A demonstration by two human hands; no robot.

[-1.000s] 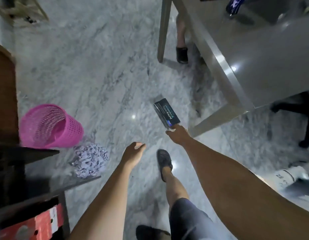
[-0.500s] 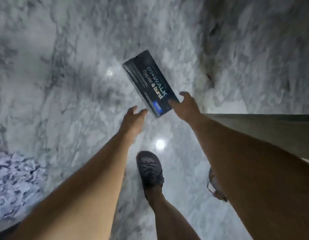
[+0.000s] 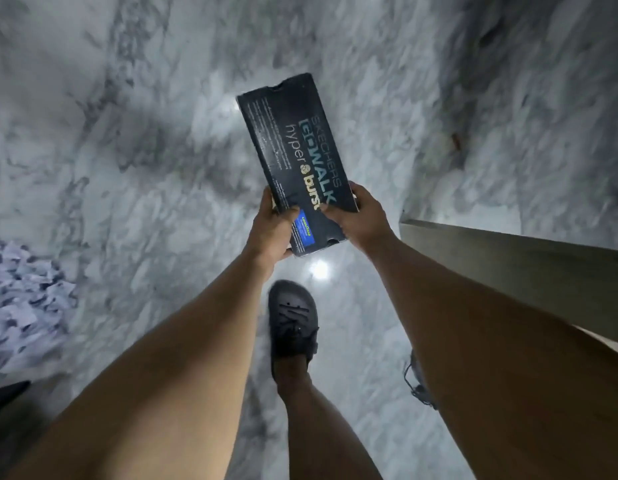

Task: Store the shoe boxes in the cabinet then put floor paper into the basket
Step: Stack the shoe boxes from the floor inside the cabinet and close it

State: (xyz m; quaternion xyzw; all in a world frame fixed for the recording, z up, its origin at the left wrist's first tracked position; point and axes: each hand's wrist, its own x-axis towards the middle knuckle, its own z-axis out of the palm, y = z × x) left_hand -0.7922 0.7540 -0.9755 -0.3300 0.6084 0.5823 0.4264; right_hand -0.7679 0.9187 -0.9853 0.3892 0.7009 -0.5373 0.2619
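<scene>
Both hands gripping a dark shoe box (image 3: 293,157) at its near end, above the marble floor (image 3: 127,150). Left hand (image 3: 271,225) wrapped round the near left corner, thumb on the printed top face, fingers curled under the edge. Right hand (image 3: 357,216) clasping the near right side, thumb pressed on top beside the lettering, fingers hidden behind the far side. Box long and flat, tilted with its far end pointing away and slightly left, near end low between the wrists. Teal and yellow lettering running lengthwise on the top face, a blue label (image 3: 304,232) near the held end, fine white print down the left strip. Small notch in the far edge of the lid.

Heap of shredded white paper (image 3: 20,296) on the floor at the left edge, well apart from the box. Pale desk (image 3: 515,251) edge jutting in from the right, just beside the right forearm. Dark shoe (image 3: 292,323) on a foot planted on the floor directly below the box, between the two forearms. Bright lamp reflection (image 3: 319,270) on the polished stone just beyond the toe. Dark corner of some furniture at the lower left, too little visible to identify.
</scene>
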